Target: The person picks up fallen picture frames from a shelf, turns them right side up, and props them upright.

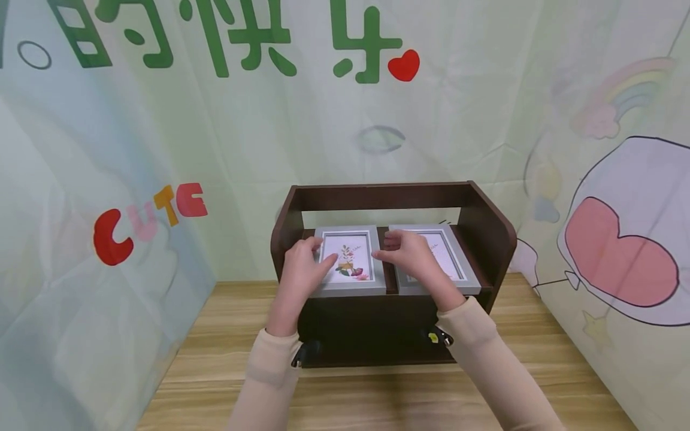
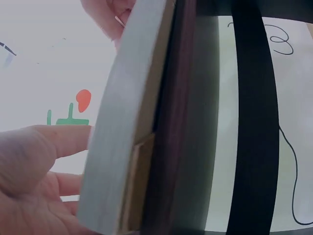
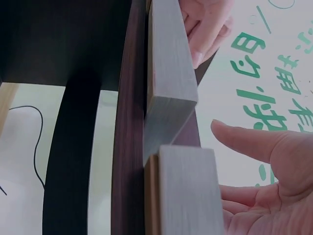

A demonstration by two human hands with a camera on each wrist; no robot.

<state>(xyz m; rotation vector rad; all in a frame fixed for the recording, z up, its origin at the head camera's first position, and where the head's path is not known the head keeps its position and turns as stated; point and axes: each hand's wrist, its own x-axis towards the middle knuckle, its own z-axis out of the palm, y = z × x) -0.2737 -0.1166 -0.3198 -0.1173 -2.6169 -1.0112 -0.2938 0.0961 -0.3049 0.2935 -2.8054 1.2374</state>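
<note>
On the shelf (image 1: pixel 385 197) lie the left frame (image 1: pixel 351 258) and the right frame (image 1: pixel 447 257), so placing looks done; perhaps a little straightening is left. Over the shelf's left part, the left hand (image 1: pixel 302 268) has thumb and fingers apart; over its middle, the right hand (image 1: pixel 411 254) likewise. Whether they touch a frame, I cannot tell. Only the wrist views show the frames' brown backs (image 3: pixel 152 200); only the head view, the prints (image 1: pixel 347 263).

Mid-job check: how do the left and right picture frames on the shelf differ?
The left frame shows most of its flowery print, while the right frame's print is partly hidden behind the right hand. The left hand overlaps the left frame in the head view, but not the right frame. Both frames are silver-grey and lie face up on the shelf.
</note>
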